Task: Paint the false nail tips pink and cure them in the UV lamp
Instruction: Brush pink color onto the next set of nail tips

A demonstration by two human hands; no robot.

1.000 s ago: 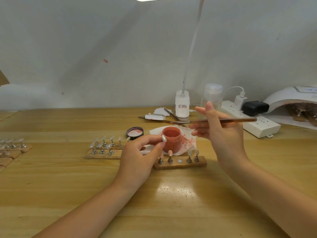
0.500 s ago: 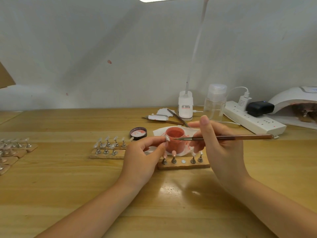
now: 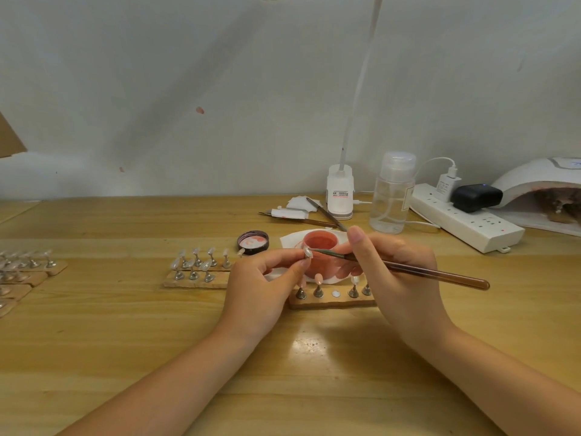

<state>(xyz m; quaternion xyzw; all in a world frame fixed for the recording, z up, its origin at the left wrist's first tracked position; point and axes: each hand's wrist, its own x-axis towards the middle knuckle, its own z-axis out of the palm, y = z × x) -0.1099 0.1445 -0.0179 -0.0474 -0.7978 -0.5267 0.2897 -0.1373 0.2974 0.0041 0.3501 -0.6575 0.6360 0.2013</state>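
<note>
nail tip [image 3: 307,253] is pinched in my left hand [image 3: 261,287], lifted just in front of the pink pot [image 3: 319,247], so reloading paint looks like a short reach. brush [image 3: 399,268] in my right hand [image 3: 405,278], gripped pen-style, bristles touching the tip. wooden stand [image 3: 330,300] sits just nearer me than the pot, one peg bare, i'd guess for this tip. both wrists hover off the desk. uv lamp [image 3: 547,180] is far right of the pot.
</note>
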